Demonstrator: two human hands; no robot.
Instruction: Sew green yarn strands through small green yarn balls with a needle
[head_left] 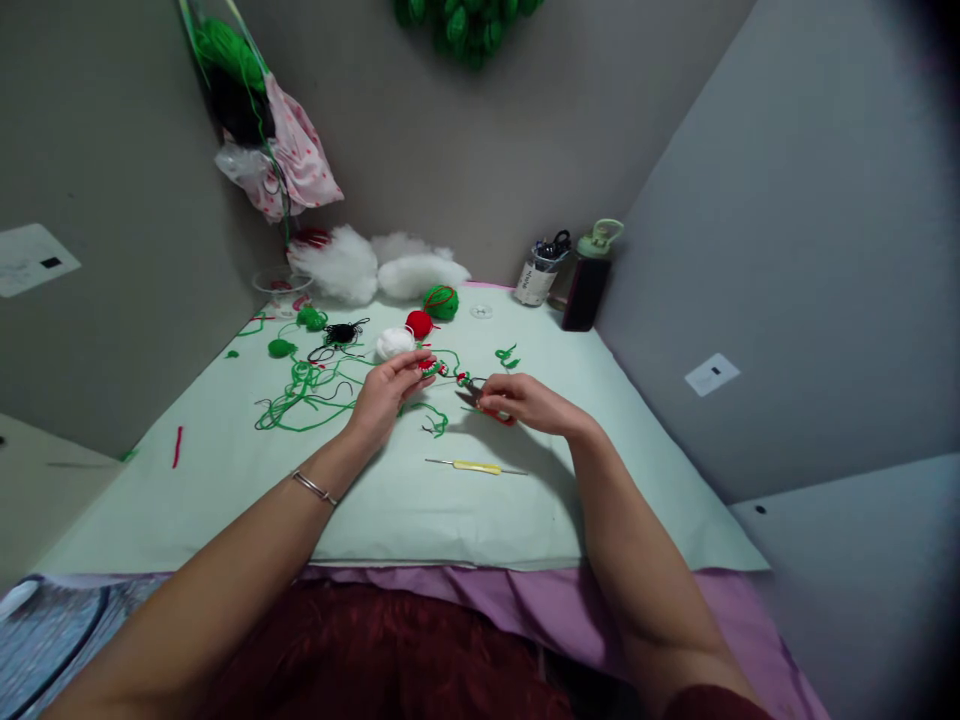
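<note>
Near the middle of the table, my left hand (386, 397) pinches a small red, white and green crocheted piece (429, 367) between thumb and fingers. Another small crocheted piece (463, 379) lies to its right, close to the scissors. My right hand (523, 402) is closed on scissors with orange-red handles (499, 415), their dark blades pointing left. Green yarn trails around both pieces. A white yarn ball (395, 343) sits just behind my left hand. In front of the hands lies a crochet hook with a yellow grip (477, 467).
Tangled green yarn (300, 405) spreads left of my left hand. Red (419, 323) and green (441, 301) yarn balls sit behind. White stuffing (345, 268) lies along the back wall. A pen cup (536, 278) and a dark bottle (587, 290) stand at back right.
</note>
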